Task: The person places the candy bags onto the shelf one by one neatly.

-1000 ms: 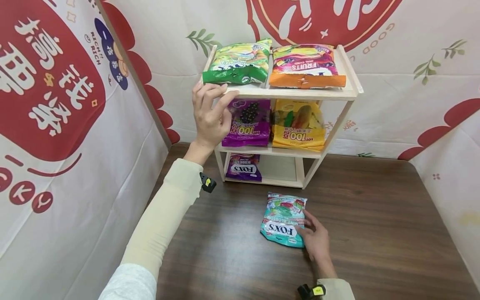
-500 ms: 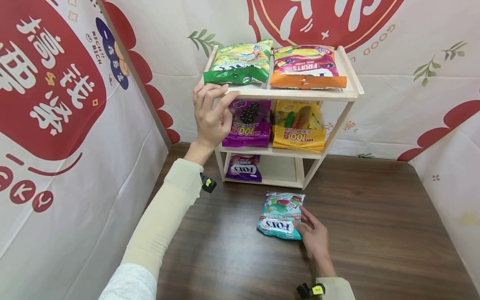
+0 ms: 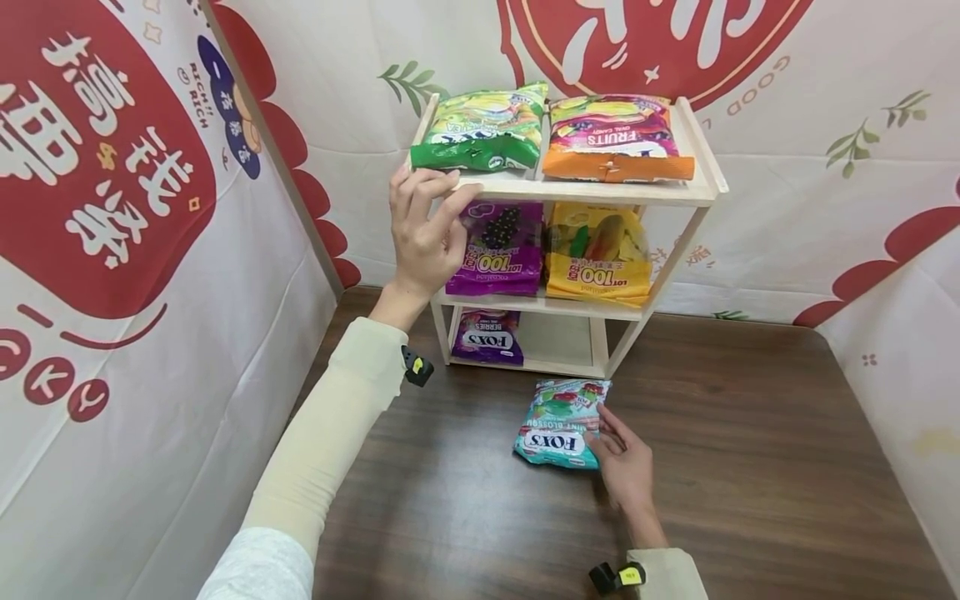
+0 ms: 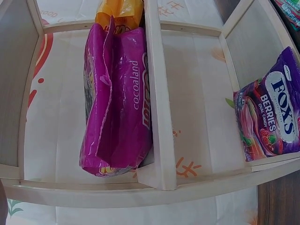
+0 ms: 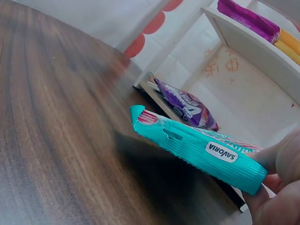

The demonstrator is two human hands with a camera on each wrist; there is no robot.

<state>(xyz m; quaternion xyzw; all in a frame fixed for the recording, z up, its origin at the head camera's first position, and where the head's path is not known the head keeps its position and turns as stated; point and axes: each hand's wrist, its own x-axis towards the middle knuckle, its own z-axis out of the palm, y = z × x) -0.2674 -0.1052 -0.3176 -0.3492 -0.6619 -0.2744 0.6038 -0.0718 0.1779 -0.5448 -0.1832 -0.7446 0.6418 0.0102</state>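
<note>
My right hand (image 3: 628,473) pinches the right edge of a teal Fox's Mint Blossom candy bag (image 3: 561,423) in front of the wooden shelf rack (image 3: 592,193). In the right wrist view the candy bag (image 5: 201,150) is held above the tabletop, with a dark shadow beneath it and thumb and fingers at one end. My left hand (image 3: 426,237) grips the front left corner of the rack's top board, fingers over the edge. On the bottom shelf, at the left, stands a purple Fox's Berries bag (image 3: 487,336); the left wrist view shows this Berries bag (image 4: 269,110) up close.
A green candy bag (image 3: 480,129) and an orange-edged Fruits bag (image 3: 615,137) lie on the top shelf. The middle shelf holds a purple Lot 100 bag (image 3: 495,250) and a yellow Lot 100 bag (image 3: 597,254). Printed cloth walls (image 3: 780,208) surround the dark wooden table (image 3: 765,467).
My right hand has brought the teal candy bag slightly away from me, closer to the rack's bottom shelf. My left hand keeps its grip on the top board's corner.
</note>
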